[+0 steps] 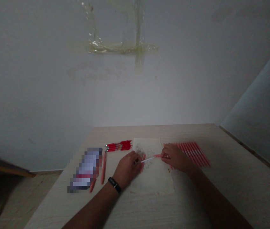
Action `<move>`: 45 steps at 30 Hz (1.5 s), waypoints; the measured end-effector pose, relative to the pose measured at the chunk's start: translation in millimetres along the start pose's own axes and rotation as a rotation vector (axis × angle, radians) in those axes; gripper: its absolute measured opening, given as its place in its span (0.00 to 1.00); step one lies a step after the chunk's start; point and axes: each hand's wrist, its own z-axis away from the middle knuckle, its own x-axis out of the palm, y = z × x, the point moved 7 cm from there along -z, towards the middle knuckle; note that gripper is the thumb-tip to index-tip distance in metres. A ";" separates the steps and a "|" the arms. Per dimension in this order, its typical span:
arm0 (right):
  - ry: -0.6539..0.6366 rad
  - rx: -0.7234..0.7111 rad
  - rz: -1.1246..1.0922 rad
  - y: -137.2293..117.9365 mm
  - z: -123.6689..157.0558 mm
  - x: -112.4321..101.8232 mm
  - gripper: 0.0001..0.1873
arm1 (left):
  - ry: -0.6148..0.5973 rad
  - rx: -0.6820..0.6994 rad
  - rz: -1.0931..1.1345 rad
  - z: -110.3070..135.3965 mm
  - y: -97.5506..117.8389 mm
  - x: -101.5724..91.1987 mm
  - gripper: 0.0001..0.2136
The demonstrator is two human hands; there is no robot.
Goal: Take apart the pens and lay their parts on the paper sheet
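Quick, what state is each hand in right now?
Left hand: closed, pinching a white pen refill.
Right hand: closed, holding a pink pen barrel at the refill's other end.

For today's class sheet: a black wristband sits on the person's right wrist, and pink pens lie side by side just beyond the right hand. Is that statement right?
Not quite: the black wristband is on the left wrist, not the right, as the head view shows. The pink pens do lie side by side just beyond the right hand.
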 end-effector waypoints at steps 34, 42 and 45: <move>-0.076 -0.093 -0.121 -37.9 -5.6 5.6 0.02 | -0.006 0.124 0.126 0.3 9.0 7.2 0.03; -0.104 -0.012 -0.074 -11.5 2.5 -0.5 0.03 | 0.019 -0.024 0.107 0.6 1.2 6.8 0.13; -0.103 -0.028 -0.076 -11.9 2.3 5.2 0.04 | 0.008 -0.046 0.102 1.4 -0.8 9.6 0.15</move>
